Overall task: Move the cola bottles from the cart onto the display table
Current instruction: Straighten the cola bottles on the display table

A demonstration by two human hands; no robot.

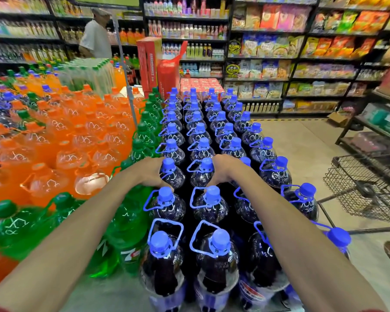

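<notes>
Dark shelves (266, 31) of snack packets (268, 16) along the back — pale floor (302, 140) to the right.

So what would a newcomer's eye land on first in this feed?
The long block of dark cola bottles with blue caps running up the centre, where the left hand and right hand each grip one. Further left, a bright field of orange soda bottles.

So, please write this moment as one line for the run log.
left hand: grips cola bottle | right hand: grips next cola bottle | both bottles: upright
</notes>
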